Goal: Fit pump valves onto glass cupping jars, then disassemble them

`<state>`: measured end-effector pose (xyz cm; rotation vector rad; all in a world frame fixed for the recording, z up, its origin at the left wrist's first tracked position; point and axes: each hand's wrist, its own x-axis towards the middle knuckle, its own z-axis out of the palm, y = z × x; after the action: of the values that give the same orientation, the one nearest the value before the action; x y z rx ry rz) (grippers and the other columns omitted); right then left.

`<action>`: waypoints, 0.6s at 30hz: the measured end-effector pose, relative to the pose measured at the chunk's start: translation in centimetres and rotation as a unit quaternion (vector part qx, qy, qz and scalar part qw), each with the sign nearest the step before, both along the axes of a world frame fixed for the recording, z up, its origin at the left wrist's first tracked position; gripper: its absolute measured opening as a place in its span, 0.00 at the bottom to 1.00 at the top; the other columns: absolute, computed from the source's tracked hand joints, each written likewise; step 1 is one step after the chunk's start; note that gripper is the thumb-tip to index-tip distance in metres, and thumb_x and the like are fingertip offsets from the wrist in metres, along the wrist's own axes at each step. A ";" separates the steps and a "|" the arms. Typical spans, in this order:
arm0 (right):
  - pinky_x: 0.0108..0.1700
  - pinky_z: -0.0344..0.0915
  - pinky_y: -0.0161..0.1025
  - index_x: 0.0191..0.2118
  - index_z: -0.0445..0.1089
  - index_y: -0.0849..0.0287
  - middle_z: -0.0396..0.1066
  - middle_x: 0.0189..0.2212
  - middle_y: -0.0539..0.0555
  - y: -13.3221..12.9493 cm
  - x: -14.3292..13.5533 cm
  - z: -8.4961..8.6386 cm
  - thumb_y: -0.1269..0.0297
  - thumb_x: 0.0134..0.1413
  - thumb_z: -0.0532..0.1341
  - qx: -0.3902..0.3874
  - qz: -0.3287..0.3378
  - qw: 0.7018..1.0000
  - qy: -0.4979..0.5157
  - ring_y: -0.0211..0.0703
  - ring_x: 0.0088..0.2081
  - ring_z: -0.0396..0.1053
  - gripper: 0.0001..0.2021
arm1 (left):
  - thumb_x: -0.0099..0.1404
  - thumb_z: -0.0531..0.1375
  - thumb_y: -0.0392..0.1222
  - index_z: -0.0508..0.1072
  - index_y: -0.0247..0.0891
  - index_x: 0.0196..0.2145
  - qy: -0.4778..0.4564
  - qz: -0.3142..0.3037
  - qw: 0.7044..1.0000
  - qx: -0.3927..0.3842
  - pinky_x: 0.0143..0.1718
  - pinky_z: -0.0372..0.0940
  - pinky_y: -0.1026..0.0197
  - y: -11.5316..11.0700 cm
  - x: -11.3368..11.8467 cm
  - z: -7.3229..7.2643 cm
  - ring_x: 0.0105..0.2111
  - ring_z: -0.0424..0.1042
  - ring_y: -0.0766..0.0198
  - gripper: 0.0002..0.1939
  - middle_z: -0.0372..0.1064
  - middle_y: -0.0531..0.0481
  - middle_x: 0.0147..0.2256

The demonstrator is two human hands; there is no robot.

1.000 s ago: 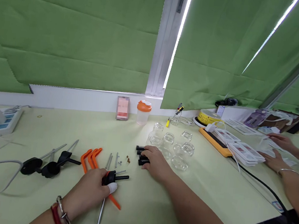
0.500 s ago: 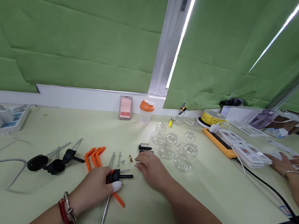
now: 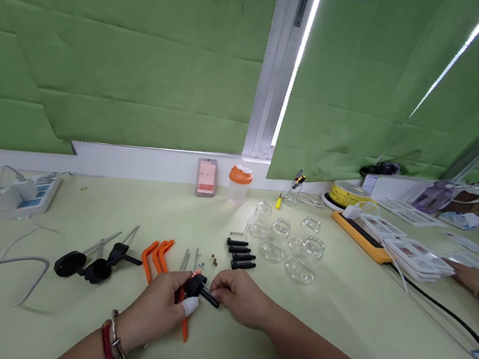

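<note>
My left hand, its thumb wrapped in white, is closed on a black plastic cap piece with a black stem pointing right. An orange lever sticks out below that hand. My right hand is pinched beside the stem, and what its fingertips hold is hidden. Beyond the hands lie more orange levers, thin metal rods, small brass-coloured bits and a row of black tubular parts with a spring behind them.
Several glass jars stand right of centre. Black caps with metal rods lie at left, near a white cable. An orange-lidded cup is at the back. At right are a power strip and another person's hand.
My right hand has drawn back from the black tubular parts towards the cap piece, uncovering their row. The stem in my left hand now tilts downwards. The view has shifted slightly.
</note>
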<state>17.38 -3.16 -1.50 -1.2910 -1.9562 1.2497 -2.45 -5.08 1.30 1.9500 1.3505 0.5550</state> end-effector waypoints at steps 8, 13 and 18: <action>0.23 0.55 0.29 0.31 0.69 0.60 0.65 0.19 0.45 0.6 0.8 0.3 0.65 0.40 0.66 -0.190 0.066 0.969 0.145 0.30 0.20 0.59 0.09 | 0.52 0.55 0.36 0.67 0.38 0.26 0.044 -0.131 0.990 0.019 0.26 0.55 0.66 -0.7 0.3 0.2 0.25 0.61 0.66 0.02 0.62 0.55 0.25; 0.19 0.51 0.28 0.26 0.68 0.62 0.63 0.15 0.44 0.2 0.0 0.2 0.62 0.46 0.63 -0.191 0.050 0.968 0.153 0.28 0.16 0.54 0.08 | 0.51 0.54 0.34 0.68 0.38 0.30 0.024 -0.194 0.980 -0.023 0.27 0.56 0.67 -1.3 0.6 0.9 0.27 0.61 0.66 0.07 0.65 0.55 0.28; 0.16 0.46 0.28 0.23 0.64 0.62 0.63 0.14 0.45 0.3 -0.4 0.3 0.63 0.44 0.62 -0.241 0.017 0.957 0.157 0.27 0.14 0.52 0.08 | 0.50 0.55 0.34 0.68 0.39 0.27 0.037 -0.241 0.970 0.011 0.27 0.56 0.66 -1.5 0.4 1.1 0.26 0.62 0.65 0.05 0.64 0.53 0.28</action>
<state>16.94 -2.91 -1.19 -1.1768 -1.5050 1.9020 -2.08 -6.60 2.42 2.2323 0.8616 0.2627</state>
